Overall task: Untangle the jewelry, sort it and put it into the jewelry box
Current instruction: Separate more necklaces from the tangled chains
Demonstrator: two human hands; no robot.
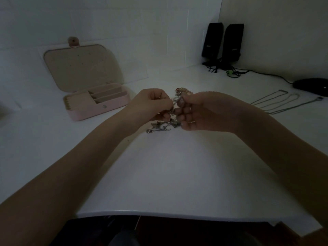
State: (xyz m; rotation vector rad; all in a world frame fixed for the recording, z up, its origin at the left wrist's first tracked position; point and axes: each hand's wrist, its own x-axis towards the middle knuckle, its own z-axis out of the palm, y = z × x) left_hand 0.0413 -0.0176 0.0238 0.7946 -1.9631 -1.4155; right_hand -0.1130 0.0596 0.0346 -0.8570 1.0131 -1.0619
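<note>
Both the left hand (156, 103) and right hand (195, 110) pinch a tangled clump of silvery metal jewelry (173, 110) just above the white counter (168, 174). Pulling hard could tighten knots or snap thin chains. The open pink jewelry box (95, 103) waits left.

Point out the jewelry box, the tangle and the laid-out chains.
jewelry box (113, 103), head view, front wall near the snap.
tangle (159, 127), head view, part hanging below the hands.
chains (276, 102), head view, middle of the strands.
</note>
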